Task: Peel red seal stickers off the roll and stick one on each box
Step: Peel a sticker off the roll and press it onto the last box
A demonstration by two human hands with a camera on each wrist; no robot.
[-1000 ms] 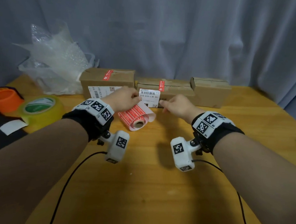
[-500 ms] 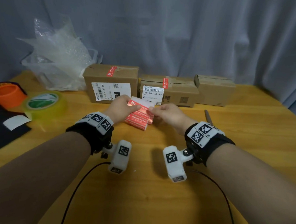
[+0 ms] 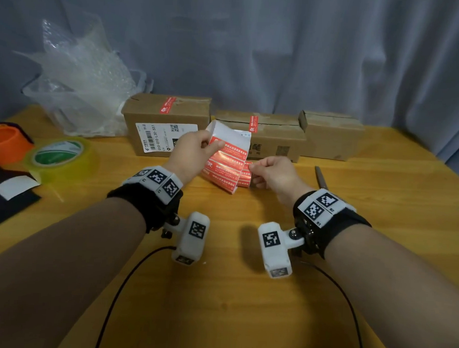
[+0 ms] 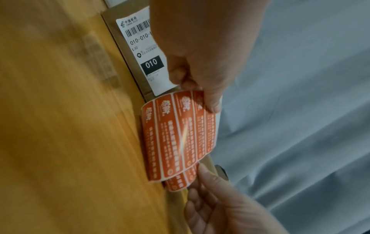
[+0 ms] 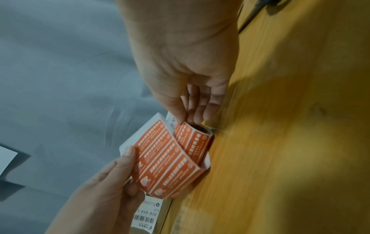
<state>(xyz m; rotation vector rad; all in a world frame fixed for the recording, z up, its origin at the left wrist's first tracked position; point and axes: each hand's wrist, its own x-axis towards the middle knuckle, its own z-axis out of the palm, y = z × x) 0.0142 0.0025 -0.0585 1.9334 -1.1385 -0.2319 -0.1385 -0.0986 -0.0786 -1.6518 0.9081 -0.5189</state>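
Observation:
Three cardboard boxes stand in a row at the back. The left box (image 3: 167, 125) and the middle box (image 3: 275, 139) each carry a red seal sticker on top; no sticker shows on the right box (image 3: 331, 136). Just above the table, in front of the boxes, I hold the red sticker roll (image 3: 245, 174) between both hands. My left hand (image 3: 211, 146) pinches the free end of the unrolled strip (image 3: 226, 160), thumb (image 4: 210, 102) on top. My right hand (image 3: 252, 171) grips the roll (image 5: 194, 139) at its end, fingers (image 5: 192, 110) at the core.
A bubble-wrap bag (image 3: 81, 86) sits at the back left. A yellow-green tape roll (image 3: 61, 157) and an orange roll (image 3: 4, 143) lie at the left, beside a dark mat with a white slip (image 3: 15, 186). Scissors (image 3: 321, 176) lie to the right of my right hand.
The roll lay on the table under my left hand; now both hands hold it. My left hand has drawn the strip end up and away, unrolling several stickers.

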